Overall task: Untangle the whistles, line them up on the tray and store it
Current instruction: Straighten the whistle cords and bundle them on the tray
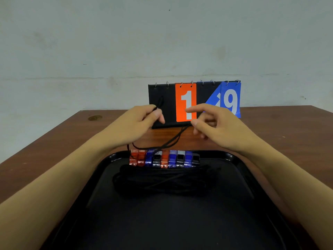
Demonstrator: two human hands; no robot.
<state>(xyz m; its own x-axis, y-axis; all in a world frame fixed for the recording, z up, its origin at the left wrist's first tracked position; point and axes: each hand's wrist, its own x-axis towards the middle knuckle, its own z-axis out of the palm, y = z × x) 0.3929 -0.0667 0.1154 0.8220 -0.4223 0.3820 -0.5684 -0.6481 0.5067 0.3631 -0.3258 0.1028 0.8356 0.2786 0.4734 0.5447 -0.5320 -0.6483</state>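
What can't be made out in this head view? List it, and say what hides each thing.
- Tray: its near end is cut off by the bottom edge.
- Cords piled on the tray: black on black, so separate strands cannot be told apart.
- Scoreboard: the left hand and right hand cover its lower middle; the folded blue card is unreadable.
- Cord: its ends vanish behind both hands.

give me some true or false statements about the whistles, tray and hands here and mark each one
1. The whistles sit in a row at the far edge of the black tray. True.
2. All the whistles are red. False: red, blue and black ones show.
3. The left hand pinches a black cord. True.
4. The scoreboard shows an orange 7. False: an orange 1.
5. The right hand rests flat on the tray. False: it is raised above the table.
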